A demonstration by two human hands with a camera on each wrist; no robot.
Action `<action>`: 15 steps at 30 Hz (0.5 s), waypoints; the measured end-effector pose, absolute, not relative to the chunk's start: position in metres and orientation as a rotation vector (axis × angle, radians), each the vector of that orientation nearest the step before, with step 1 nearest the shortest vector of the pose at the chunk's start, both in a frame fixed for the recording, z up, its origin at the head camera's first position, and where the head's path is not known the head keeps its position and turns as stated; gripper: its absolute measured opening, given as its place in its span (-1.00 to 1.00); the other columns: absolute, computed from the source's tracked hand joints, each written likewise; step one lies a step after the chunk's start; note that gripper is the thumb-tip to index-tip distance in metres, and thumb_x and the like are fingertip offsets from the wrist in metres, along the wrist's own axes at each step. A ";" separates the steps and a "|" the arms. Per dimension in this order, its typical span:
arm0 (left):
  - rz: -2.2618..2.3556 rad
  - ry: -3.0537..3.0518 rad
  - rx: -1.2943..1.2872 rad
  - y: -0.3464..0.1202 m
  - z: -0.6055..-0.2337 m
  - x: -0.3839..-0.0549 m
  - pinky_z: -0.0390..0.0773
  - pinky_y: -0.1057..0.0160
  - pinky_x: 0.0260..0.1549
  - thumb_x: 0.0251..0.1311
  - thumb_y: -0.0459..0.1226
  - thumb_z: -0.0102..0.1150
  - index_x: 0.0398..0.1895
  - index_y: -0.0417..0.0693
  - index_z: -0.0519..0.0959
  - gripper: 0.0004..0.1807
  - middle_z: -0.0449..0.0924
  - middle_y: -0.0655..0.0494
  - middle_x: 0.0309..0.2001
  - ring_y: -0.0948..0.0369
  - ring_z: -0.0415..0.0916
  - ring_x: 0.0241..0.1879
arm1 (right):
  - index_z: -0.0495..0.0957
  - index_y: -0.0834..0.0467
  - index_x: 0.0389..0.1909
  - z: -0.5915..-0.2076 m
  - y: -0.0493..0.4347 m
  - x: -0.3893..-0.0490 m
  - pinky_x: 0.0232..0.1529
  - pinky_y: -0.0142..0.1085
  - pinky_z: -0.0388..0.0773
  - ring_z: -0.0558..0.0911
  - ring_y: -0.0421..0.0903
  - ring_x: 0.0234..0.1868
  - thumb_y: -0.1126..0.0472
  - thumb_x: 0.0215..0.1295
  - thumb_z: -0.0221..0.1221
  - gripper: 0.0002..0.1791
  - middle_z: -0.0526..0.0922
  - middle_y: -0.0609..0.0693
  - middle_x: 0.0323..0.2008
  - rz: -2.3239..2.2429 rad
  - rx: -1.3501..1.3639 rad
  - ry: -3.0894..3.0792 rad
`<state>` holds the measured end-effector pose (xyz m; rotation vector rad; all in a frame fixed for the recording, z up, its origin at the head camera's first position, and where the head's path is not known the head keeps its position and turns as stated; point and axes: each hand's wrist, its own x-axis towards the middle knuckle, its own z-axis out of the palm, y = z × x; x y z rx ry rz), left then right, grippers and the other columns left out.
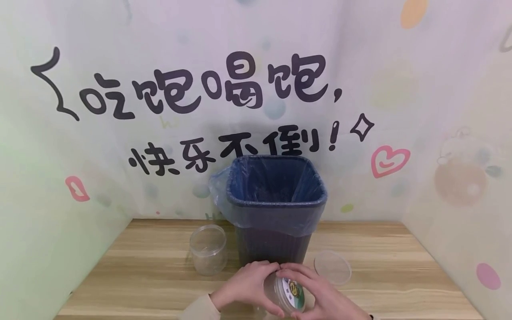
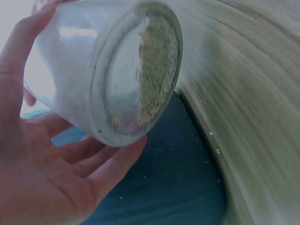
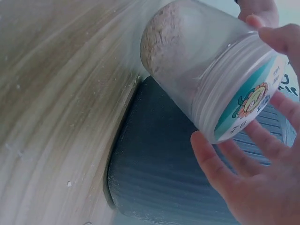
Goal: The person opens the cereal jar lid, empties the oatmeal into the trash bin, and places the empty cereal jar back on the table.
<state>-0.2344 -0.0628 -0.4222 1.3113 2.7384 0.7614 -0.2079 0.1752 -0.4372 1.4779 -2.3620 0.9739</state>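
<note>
Between both hands is a tilted clear plastic jar (image 2: 70, 65) with a crumbly beige substance (image 2: 159, 70) at its bottom. My left hand (image 1: 249, 284) grips the jar's body, thumb on one side and fingers on the other, as the left wrist view shows. Curled around the ribbed screw lid (image 3: 248, 101), which carries a white and green label with a cartoon flower, are the fingers of my right hand (image 1: 326, 295). The lid sits on the jar. Left of the hands stands a second clear jar (image 1: 208, 258), its mouth uncovered. A flat clear disc (image 1: 333, 268) lies at the right.
A dark blue bin (image 1: 276, 246) with a translucent blue liner bag (image 1: 276, 220) stands just beyond the hands, near the back wall. The wood-grain table (image 1: 392, 275) has small white specks on it. A printed backdrop (image 1: 176, 35) rises behind and at both sides.
</note>
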 end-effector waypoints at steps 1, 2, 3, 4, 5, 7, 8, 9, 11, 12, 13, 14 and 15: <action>0.768 2.717 1.337 -0.064 -0.423 -0.235 0.48 0.41 -0.21 -0.25 0.16 0.51 0.07 0.07 0.51 -0.23 0.50 0.40 -0.13 0.43 0.45 -0.14 | 0.26 0.07 0.39 -0.437 0.175 -0.207 0.12 -0.22 0.44 0.32 -0.08 0.30 0.03 0.22 0.32 -0.25 0.29 0.01 0.34 0.984 1.496 -2.371; 0.774 2.694 1.359 -0.066 -0.424 -0.236 0.47 0.43 -0.19 -0.24 0.15 0.51 0.07 0.06 0.51 -0.24 0.50 0.41 -0.13 0.44 0.45 -0.14 | 0.26 0.07 0.40 -0.436 0.175 -0.207 0.13 -0.21 0.44 0.31 -0.07 0.31 0.03 0.22 0.32 -0.24 0.28 0.02 0.35 0.990 1.512 -2.376; 0.782 2.671 1.385 -0.067 -0.424 -0.237 0.46 0.44 -0.17 -0.22 0.13 0.51 0.08 0.05 0.51 -0.25 0.50 0.42 -0.13 0.44 0.45 -0.13 | 0.26 0.07 0.40 -0.436 0.175 -0.206 0.14 -0.21 0.43 0.30 -0.06 0.32 0.04 0.21 0.32 -0.24 0.27 0.02 0.36 0.997 1.527 -2.379; 0.797 2.642 1.406 -0.068 -0.424 -0.239 0.45 0.46 -0.16 -0.20 0.12 0.51 0.08 0.04 0.51 -0.26 0.50 0.42 -0.13 0.45 0.45 -0.13 | 0.26 0.09 0.39 -0.435 0.175 -0.206 0.14 -0.20 0.44 0.30 -0.05 0.32 0.03 0.21 0.33 -0.24 0.27 0.04 0.36 0.990 1.545 -2.369; 0.809 2.613 1.427 -0.069 -0.425 -0.240 0.44 0.48 -0.17 -0.18 0.09 0.51 0.07 0.03 0.51 -0.28 0.50 0.43 -0.14 0.46 0.45 -0.15 | 0.26 0.08 0.40 -0.435 0.175 -0.206 0.14 -0.20 0.44 0.29 -0.05 0.33 0.03 0.21 0.32 -0.24 0.26 0.04 0.36 0.989 1.560 -2.368; 0.837 2.547 1.472 -0.070 -0.425 -0.242 0.43 0.51 -0.17 -0.14 0.05 0.50 0.06 0.02 0.51 -0.33 0.50 0.43 -0.15 0.48 0.44 -0.16 | 0.27 0.09 0.39 -0.434 0.175 -0.206 0.13 -0.18 0.44 0.31 -0.04 0.32 0.00 0.21 0.32 -0.24 0.27 0.05 0.35 0.959 1.594 -2.342; 0.853 2.514 1.493 -0.071 -0.425 -0.243 0.42 0.53 -0.17 -0.13 0.02 0.51 0.07 0.02 0.51 -0.34 0.51 0.43 -0.14 0.50 0.44 -0.15 | 0.27 0.08 0.39 -0.434 0.175 -0.206 0.12 -0.17 0.45 0.32 -0.03 0.31 -0.02 0.21 0.31 -0.24 0.28 0.06 0.35 0.941 1.612 -2.323; 0.868 2.482 1.521 -0.072 -0.424 -0.244 0.42 0.54 -0.17 -0.12 0.00 0.51 0.05 0.02 0.51 -0.36 0.52 0.43 -0.13 0.51 0.44 -0.15 | 0.27 0.08 0.38 -0.434 0.175 -0.207 0.12 -0.17 0.45 0.32 -0.03 0.30 -0.04 0.21 0.31 -0.24 0.28 0.06 0.34 0.928 1.633 -2.303; 0.892 2.426 1.549 -0.073 -0.424 -0.246 0.41 0.56 -0.16 -0.11 -0.05 0.52 0.03 0.02 0.51 -0.40 0.52 0.42 -0.13 0.54 0.43 -0.16 | 0.27 0.10 0.38 -0.435 0.174 -0.208 0.12 -0.14 0.45 0.33 -0.01 0.29 -0.06 0.22 0.29 -0.24 0.28 0.09 0.33 0.910 1.683 -2.252; 0.900 2.405 1.563 -0.074 -0.424 -0.246 0.41 0.56 -0.15 -0.12 -0.07 0.52 0.02 0.02 0.52 -0.41 0.53 0.42 -0.12 0.54 0.43 -0.15 | 0.27 0.12 0.38 -0.435 0.174 -0.208 0.12 -0.13 0.44 0.33 0.00 0.28 -0.06 0.22 0.29 -0.24 0.28 0.11 0.33 0.914 1.704 -2.228; 0.905 2.391 1.575 -0.074 -0.423 -0.247 0.41 0.55 -0.15 -0.12 -0.08 0.53 0.00 0.02 0.52 -0.42 0.53 0.42 -0.13 0.55 0.43 -0.16 | 0.27 0.11 0.38 -0.435 0.173 -0.208 0.13 -0.13 0.44 0.32 0.00 0.28 -0.06 0.23 0.28 -0.24 0.28 0.11 0.33 0.925 1.721 -2.215; 0.902 2.383 1.589 -0.074 -0.423 -0.247 0.42 0.55 -0.17 -0.13 -0.09 0.54 -0.02 0.02 0.52 -0.43 0.52 0.43 -0.15 0.56 0.42 -0.19 | 0.27 0.13 0.38 -0.436 0.172 -0.209 0.14 -0.13 0.43 0.31 0.01 0.29 -0.06 0.24 0.28 -0.24 0.26 0.12 0.33 0.939 1.743 -2.202; 0.900 2.375 1.598 -0.074 -0.423 -0.247 0.43 0.55 -0.19 -0.14 -0.09 0.54 -0.04 0.02 0.52 -0.44 0.52 0.43 -0.18 0.56 0.41 -0.21 | 0.26 0.12 0.38 -0.436 0.172 -0.208 0.15 -0.13 0.42 0.29 0.00 0.30 -0.06 0.24 0.27 -0.25 0.25 0.13 0.34 0.951 1.757 -2.200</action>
